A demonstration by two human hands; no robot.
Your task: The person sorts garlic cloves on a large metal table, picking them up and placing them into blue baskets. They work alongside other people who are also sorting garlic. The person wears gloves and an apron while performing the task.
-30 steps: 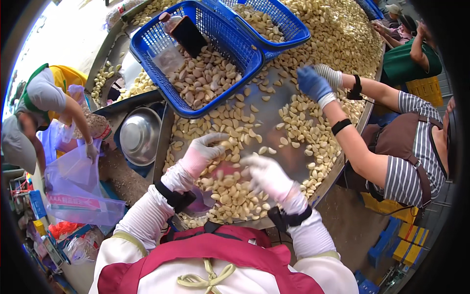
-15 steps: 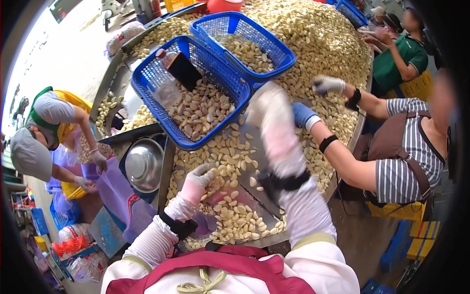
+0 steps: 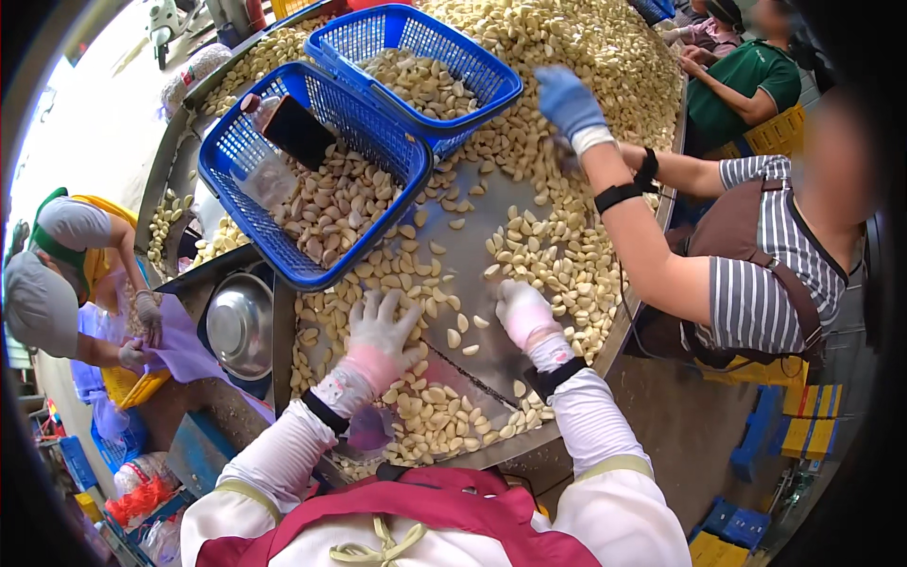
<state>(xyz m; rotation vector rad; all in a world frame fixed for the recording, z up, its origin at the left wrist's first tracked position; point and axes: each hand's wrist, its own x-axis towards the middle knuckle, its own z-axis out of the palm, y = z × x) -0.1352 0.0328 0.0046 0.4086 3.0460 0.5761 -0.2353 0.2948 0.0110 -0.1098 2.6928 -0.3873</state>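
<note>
Peeled garlic cloves [image 3: 444, 416] lie spread over a steel table [image 3: 472, 227]. My left hand [image 3: 380, 331], in a white and pink glove, rests flat on the cloves with its fingers apart. My right hand [image 3: 522, 312], gloved the same, presses down on the cloves at the edge of the bare steel; its fingers look curled, and what is under them is hidden. A blue basket [image 3: 312, 180] partly filled with cloves stands just beyond my left hand.
A second blue basket [image 3: 435, 66] of cloves sits behind the first. A person in a striped shirt reaches in from the right with a blue-gloved hand [image 3: 570, 99]. A steel bowl [image 3: 238, 326] sits left of the table. Another person works at far left.
My right hand, raised high over the table half a second ago, has come down onto the cloves. My left hand has moved slightly forward. The other person's blue-gloved hand has lifted.
</note>
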